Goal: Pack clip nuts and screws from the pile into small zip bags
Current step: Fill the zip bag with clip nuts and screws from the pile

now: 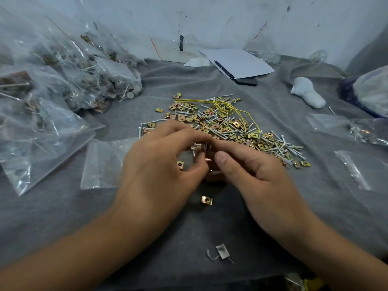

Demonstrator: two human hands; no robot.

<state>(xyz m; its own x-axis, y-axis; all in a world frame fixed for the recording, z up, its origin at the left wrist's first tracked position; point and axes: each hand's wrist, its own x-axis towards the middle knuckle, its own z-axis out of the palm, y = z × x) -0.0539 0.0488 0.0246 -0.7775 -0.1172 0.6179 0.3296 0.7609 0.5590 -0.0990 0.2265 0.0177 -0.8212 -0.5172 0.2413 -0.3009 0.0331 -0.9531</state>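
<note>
Clip nuts and screws remained piled at twelve o'clock; filled zip bags lay at ten. Left hand and right hand both pinched a small batch; packing appeared well advanced but unfinished.

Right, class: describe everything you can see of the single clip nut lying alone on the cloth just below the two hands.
The lone clip nut is a small squarish piece of folded sheet metal with a brassy gold sheen and a round hole in its top face. It lies flat on the grey cloth, slightly turned, apart from the pile. It sits just nearer the person than the left hand and right hand. Neither hand touches it; only the cloth does.
</note>
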